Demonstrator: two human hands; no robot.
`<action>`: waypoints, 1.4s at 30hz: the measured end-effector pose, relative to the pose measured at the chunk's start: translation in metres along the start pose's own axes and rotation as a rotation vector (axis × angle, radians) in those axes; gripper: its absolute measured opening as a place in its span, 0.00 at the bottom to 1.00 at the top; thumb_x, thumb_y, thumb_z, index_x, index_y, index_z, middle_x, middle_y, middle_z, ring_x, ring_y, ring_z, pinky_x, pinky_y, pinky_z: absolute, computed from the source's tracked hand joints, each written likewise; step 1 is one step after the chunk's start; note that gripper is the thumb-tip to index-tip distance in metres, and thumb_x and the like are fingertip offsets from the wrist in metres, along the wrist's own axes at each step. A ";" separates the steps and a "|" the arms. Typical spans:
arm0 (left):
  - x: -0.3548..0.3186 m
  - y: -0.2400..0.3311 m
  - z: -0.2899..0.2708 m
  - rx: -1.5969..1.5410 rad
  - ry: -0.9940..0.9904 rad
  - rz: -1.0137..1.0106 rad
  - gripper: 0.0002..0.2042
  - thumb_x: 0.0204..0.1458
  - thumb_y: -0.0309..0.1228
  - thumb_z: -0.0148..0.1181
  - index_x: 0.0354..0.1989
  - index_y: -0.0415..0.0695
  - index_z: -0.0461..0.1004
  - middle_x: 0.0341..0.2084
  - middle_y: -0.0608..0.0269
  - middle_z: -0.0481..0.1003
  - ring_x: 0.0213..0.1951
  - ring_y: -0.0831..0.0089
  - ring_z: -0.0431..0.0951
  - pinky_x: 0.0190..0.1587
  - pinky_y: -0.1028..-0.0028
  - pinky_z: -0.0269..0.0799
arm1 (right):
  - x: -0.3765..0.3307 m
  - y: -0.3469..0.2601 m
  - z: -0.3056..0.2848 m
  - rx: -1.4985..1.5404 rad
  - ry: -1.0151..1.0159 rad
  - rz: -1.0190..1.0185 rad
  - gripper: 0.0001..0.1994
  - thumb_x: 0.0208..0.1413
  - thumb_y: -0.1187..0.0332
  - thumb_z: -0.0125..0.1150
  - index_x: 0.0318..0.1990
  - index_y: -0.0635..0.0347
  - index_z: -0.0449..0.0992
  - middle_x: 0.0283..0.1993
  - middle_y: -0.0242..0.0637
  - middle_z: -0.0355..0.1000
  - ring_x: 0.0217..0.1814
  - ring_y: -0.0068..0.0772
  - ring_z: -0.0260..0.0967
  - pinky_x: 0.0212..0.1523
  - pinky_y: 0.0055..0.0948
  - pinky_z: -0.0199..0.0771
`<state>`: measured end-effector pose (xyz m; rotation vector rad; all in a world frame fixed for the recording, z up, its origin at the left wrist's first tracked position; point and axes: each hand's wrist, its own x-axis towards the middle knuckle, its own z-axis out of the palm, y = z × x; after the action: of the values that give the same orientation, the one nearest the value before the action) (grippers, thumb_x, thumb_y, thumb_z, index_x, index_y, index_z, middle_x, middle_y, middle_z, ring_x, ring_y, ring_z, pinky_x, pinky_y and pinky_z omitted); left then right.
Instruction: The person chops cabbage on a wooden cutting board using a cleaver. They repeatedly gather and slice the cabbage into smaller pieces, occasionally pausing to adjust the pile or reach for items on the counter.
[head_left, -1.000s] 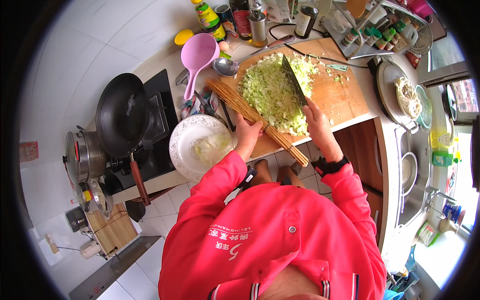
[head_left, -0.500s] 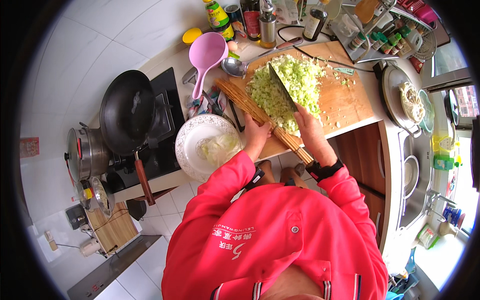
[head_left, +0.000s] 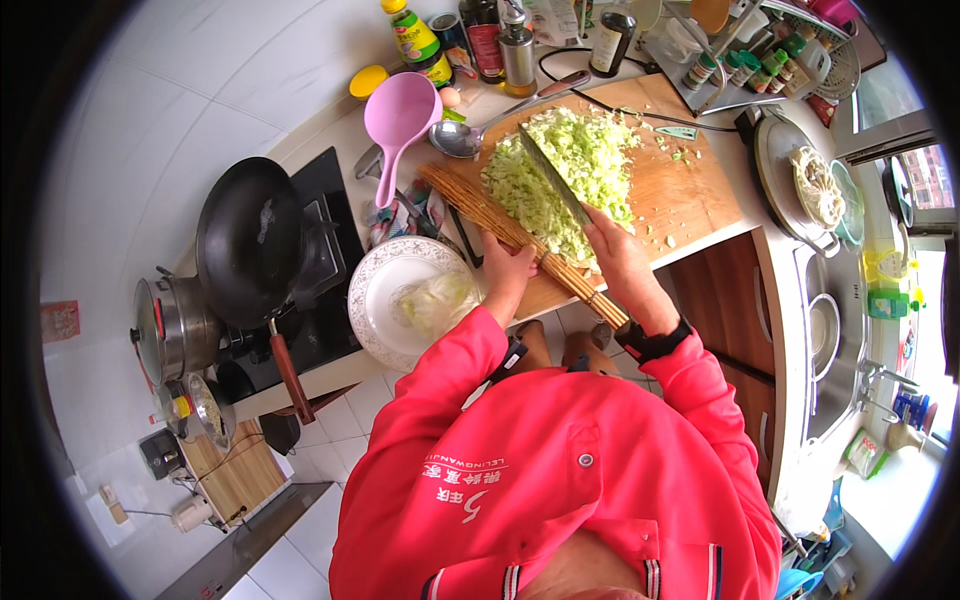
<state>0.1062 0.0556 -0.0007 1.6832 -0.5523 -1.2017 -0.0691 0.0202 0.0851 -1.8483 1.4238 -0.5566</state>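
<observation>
Chopped cabbage [head_left: 560, 180] lies heaped on a wooden cutting board [head_left: 690, 190] as a person in red works a cleaver [head_left: 556, 177] through it, right hand [head_left: 618, 262] closed around the handle. Left hand [head_left: 508, 272] rests curled at the board's near edge, beside a white plate [head_left: 385, 290].

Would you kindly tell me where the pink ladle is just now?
In the head view, the pink ladle lies on the counter at upper left, between the black wok and the wooden cutting board, beside a metal spoon.
</observation>
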 end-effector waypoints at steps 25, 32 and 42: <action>-0.062 -0.023 0.016 0.106 0.263 0.075 0.30 0.55 0.28 0.60 0.64 0.36 0.54 0.42 0.56 0.69 0.35 0.72 0.74 0.32 0.72 0.78 | 0.048 0.217 -0.133 -0.651 0.172 -0.426 0.19 0.56 0.55 0.57 0.56 0.38 0.71 0.39 0.33 0.71 0.42 0.40 0.73 0.38 0.39 0.75; -0.121 -0.064 0.056 -0.008 0.332 0.158 0.09 0.60 0.31 0.53 0.41 0.38 0.71 0.25 0.66 0.71 0.24 0.80 0.72 0.23 0.80 0.71 | 0.027 0.214 -0.137 -0.316 0.332 -0.537 0.08 0.53 0.62 0.60 0.39 0.50 0.79 0.36 0.35 0.72 0.37 0.44 0.73 0.37 0.41 0.74; -0.138 -0.077 0.066 -0.079 -0.030 -0.172 0.25 0.61 0.51 0.45 0.44 0.37 0.71 0.27 0.59 0.73 0.29 0.70 0.78 0.31 0.73 0.75 | 0.031 0.150 -0.073 0.139 -0.065 -0.564 0.09 0.55 0.67 0.57 0.40 0.61 0.77 0.35 0.44 0.74 0.36 0.48 0.72 0.38 0.41 0.72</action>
<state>-0.0219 0.1688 -0.0086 1.6745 -0.3789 -1.3564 -0.2076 -0.0482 0.0146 -2.1286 0.7842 -0.8344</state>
